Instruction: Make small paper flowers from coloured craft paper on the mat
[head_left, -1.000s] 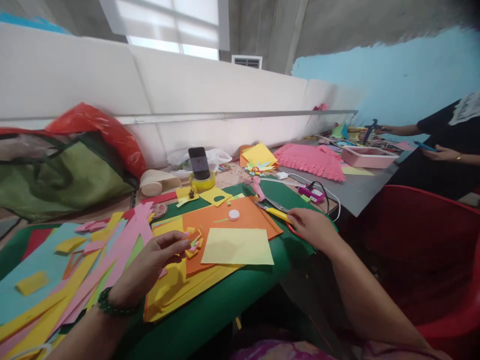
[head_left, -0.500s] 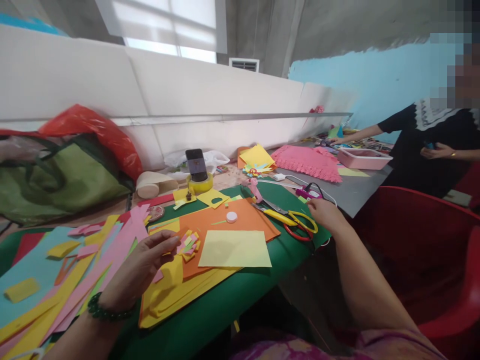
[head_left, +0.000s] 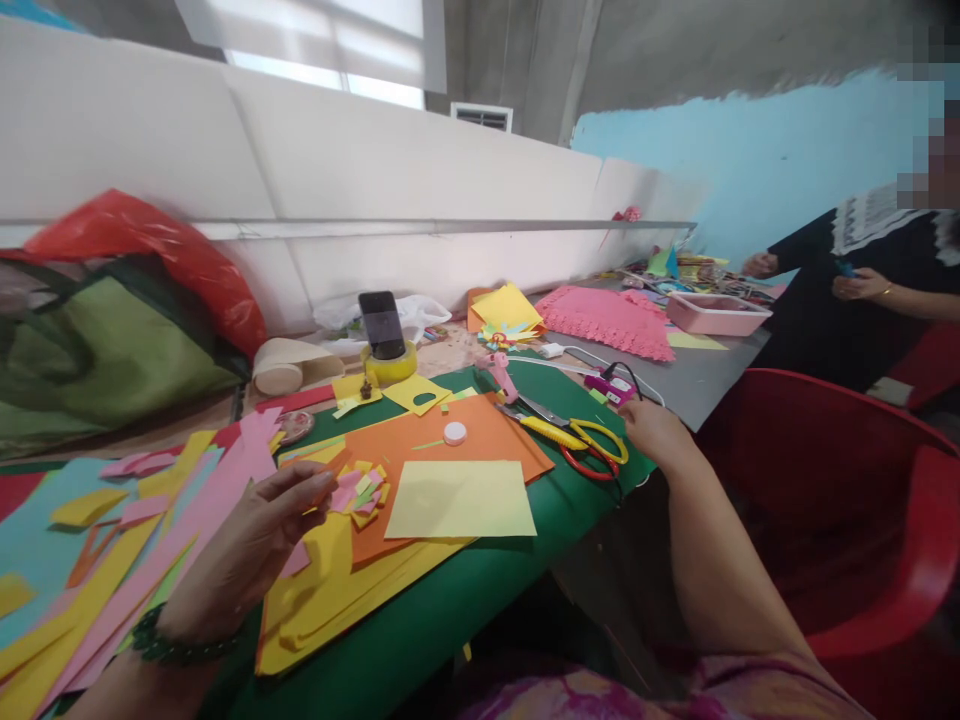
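Observation:
My left hand (head_left: 274,510), with a green bead bracelet on the wrist, is closed in a pinch above the yellow sheets (head_left: 330,590). What its fingertips hold, if anything, cannot be made out. Just right of them lies a small cluster of pink, yellow and green paper bits (head_left: 364,492). At the right edge of the green mat (head_left: 450,620), my right hand (head_left: 654,432) has its fingers curled, close against a purple power strip (head_left: 609,388). The fingertips are partly hidden. Yellow-handled scissors (head_left: 600,440) and a yellow cutter (head_left: 553,431) lie left of this hand.
A pale yellow sheet (head_left: 461,498) and a round white disc (head_left: 454,433) lie on orange paper (head_left: 495,440). Behind are a pink glue gun (head_left: 501,375) and a phone (head_left: 381,325) propped on a tape roll (head_left: 390,366). A co-worker (head_left: 840,280) stands beyond a red chair (head_left: 847,480).
My left hand has shifted slightly left, away from the paper cluster. My right hand has moved a little right along the power strip. The co-worker's arm has drawn back from the table.

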